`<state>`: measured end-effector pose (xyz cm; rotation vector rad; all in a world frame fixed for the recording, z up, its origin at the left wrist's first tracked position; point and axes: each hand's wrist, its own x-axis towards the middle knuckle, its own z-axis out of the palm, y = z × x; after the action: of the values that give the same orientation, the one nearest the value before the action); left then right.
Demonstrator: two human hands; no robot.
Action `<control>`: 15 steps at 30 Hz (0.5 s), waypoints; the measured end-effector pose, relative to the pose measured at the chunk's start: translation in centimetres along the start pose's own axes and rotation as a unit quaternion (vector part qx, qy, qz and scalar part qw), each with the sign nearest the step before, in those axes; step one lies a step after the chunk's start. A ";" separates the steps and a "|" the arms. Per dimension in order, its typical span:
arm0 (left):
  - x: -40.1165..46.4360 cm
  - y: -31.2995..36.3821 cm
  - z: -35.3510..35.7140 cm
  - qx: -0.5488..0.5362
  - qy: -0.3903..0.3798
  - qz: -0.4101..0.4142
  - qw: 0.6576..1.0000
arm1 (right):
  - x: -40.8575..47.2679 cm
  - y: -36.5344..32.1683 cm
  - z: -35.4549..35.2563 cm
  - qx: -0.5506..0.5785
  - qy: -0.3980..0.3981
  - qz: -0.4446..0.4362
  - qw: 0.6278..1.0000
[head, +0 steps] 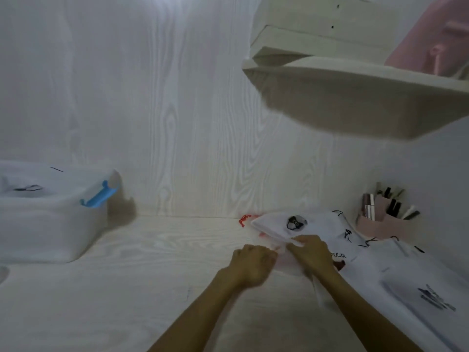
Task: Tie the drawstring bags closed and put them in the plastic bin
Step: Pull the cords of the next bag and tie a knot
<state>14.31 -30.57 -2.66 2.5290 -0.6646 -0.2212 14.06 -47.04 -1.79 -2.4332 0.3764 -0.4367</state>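
A pile of white drawstring bags (380, 260) with black prints lies on the desk at the right. The top one, a white bag with a black round print (276, 224), has red cord (245, 219) showing at its far left end. My left hand (253, 262) is curled into a fist at the near edge of this bag and seems to grip its cloth or cord. My right hand (311, 255) pinches the bag's white edge just to the right. The translucent plastic bin (50, 224) with a blue latch (97, 196) stands at the far left; a bag lies inside.
A pink organizer (380, 219) holding cosmetics stands at the back right against the wall. A white shelf (355, 97) juts out overhead on the right with a pink item on it. The white wood-grain desk (152, 275) stretches between bin and bags.
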 end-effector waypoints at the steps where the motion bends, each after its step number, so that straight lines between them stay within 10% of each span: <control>1: 0.2 0.1 -0.3 -0.017 -0.015 -0.026 0.999 | 0.0 -0.4 0.0 0.018 0.026 -0.001 0.999; 4: 0.3 1.4 -1.9 -0.288 -0.013 -0.083 0.954 | -0.8 -1.9 0.0 0.002 0.148 -0.156 0.977; 7: -0.2 1.9 -4.3 -0.463 0.044 -0.105 0.879 | -2.2 -3.7 0.5 0.011 0.045 -0.248 0.968; 11: -1.9 -0.8 -5.8 -0.401 0.097 -0.136 0.901 | -3.6 -4.4 -0.2 0.068 -0.242 -0.258 0.933; 15: -4.8 -4.9 -9.7 -0.346 0.121 -0.165 0.915 | -3.9 -5.3 -1.1 0.142 -0.179 -0.257 0.939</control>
<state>14.91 -20.28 3.23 1.9093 -0.0265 -0.2075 10.91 -42.17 1.56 -2.2385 -0.4613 -0.2302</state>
